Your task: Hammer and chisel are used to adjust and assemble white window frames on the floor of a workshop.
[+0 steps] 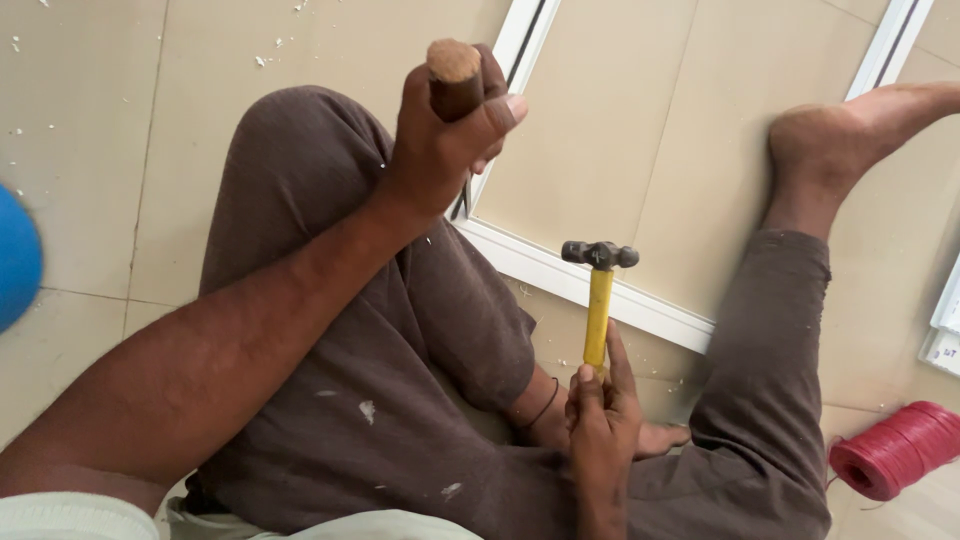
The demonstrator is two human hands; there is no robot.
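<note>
Beige tiled floor (90,200), flecked with white chips | white frame (580,280) lay between the sitter's legs, red twine spool (895,450) off to the right | left hand (440,140) fisted round a wooden-handled tool (455,80) over the frame corner | right hand (600,420) closed on a yellow-handled hammer (599,300), head raised above the frame.

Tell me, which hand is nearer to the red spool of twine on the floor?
The right hand. It grips the yellow hammer low in the middle, left of the red spool. The left hand holds a wooden-handled tool far up-left.
</note>
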